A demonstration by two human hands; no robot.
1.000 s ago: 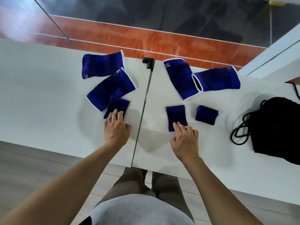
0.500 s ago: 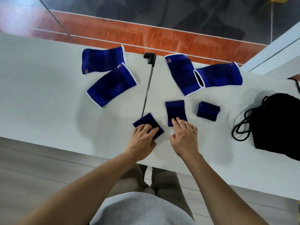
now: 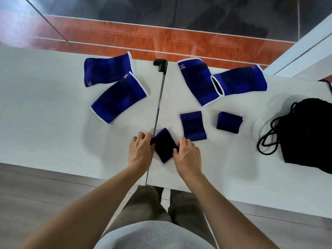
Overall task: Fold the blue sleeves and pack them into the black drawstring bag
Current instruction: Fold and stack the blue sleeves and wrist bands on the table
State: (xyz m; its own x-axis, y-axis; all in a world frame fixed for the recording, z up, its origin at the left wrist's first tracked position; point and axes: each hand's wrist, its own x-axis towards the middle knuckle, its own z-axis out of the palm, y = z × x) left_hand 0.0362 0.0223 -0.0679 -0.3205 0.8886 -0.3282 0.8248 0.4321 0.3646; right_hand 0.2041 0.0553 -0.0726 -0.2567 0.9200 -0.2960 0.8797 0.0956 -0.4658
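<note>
Left hand [image 3: 141,151] & right hand [image 3: 186,155] pinch opposite ends of the small sleeve [image 3: 164,146]. Match edges (square, w/ no skew), then press flat.

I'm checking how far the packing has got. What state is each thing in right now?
Four large sleeves: flat, unfolded.
Small sleeve in hands: pinched at both sides, on the table.
Two other small sleeves: lying loose, unpacked.
Black drawstring bag: slumped, cords loose.
Left hand: gripping.
Right hand: gripping.
</note>
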